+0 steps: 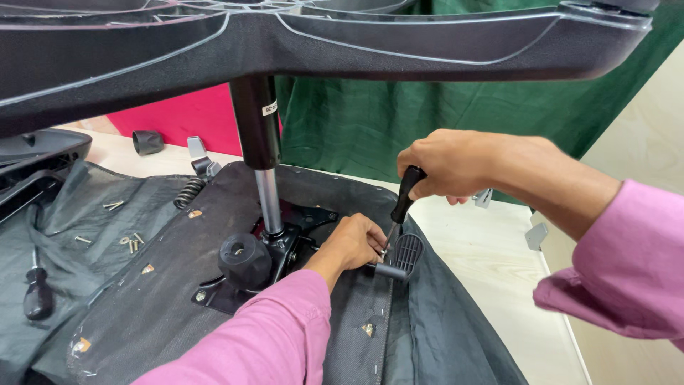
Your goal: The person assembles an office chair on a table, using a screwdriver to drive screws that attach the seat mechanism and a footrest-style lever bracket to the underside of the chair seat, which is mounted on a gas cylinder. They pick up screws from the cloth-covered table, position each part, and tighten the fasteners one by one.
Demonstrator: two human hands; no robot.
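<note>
Screwdriver (403,203) gripped by right hand (445,165); lever (399,260) pinched by left hand (354,242). Tip probably on hidden screw; slip risked, fingers jabbed.

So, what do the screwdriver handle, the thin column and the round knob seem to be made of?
The screwdriver handle, gripped by the right hand, looks like matte black plastic or rubber, with no shine. The thin column looks like polished metal: bright and mirror-like. The round knob seems moulded black plastic with a dull sheen. The left hand rests by the screwdriver tip.
</note>
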